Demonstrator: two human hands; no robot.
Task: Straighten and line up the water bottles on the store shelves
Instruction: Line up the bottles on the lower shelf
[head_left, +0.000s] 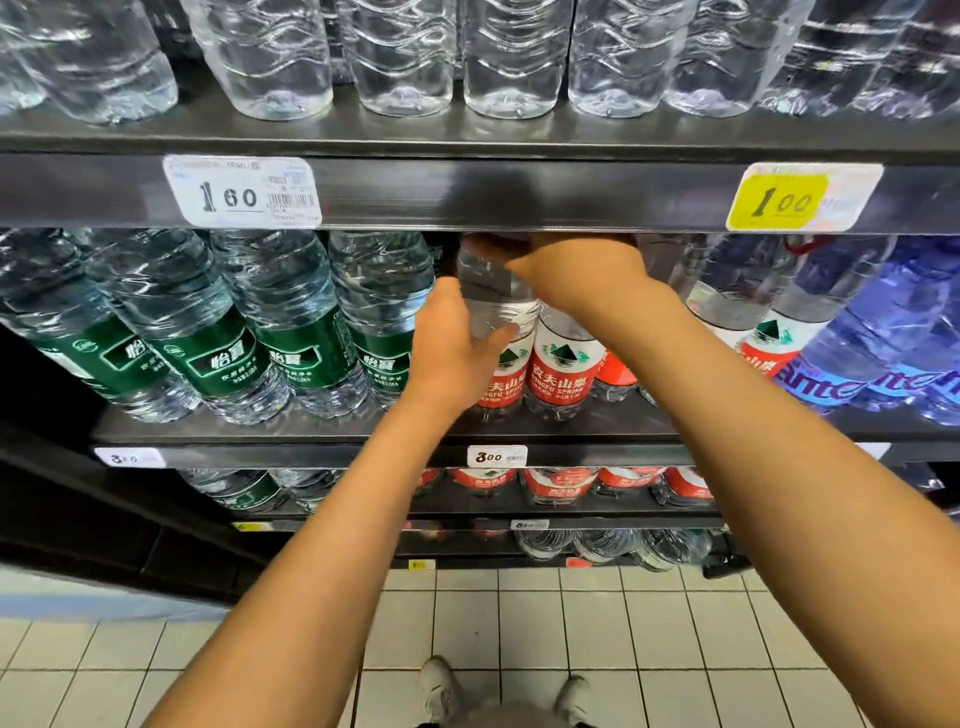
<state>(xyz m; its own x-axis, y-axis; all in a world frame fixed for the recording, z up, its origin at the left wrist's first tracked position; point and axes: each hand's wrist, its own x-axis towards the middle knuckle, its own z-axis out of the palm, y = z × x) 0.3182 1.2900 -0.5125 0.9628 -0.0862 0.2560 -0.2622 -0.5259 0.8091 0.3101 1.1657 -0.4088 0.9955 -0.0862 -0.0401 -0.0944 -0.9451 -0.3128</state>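
A red-labelled water bottle (501, 312) stands at the front of the middle shelf (291, 431). My left hand (452, 343) wraps its body from the left, thumb across the front just above the label. My right hand (576, 275) reaches over the top of this bottle, fingers curled around its neck under the upper shelf's edge; the fingertips are partly hidden. A second red-labelled bottle (558, 369) stands right beside it, and more red-labelled bottles (763, 343) stand further right.
Green-labelled bottles (218, 332) fill the shelf's left side, blue bottles (883, 338) the right. Clear bottles (405, 62) line the upper shelf, whose front edge (467, 192) carries price tags. Lower shelves hold more bottles. Tiled floor and my shoes are below.
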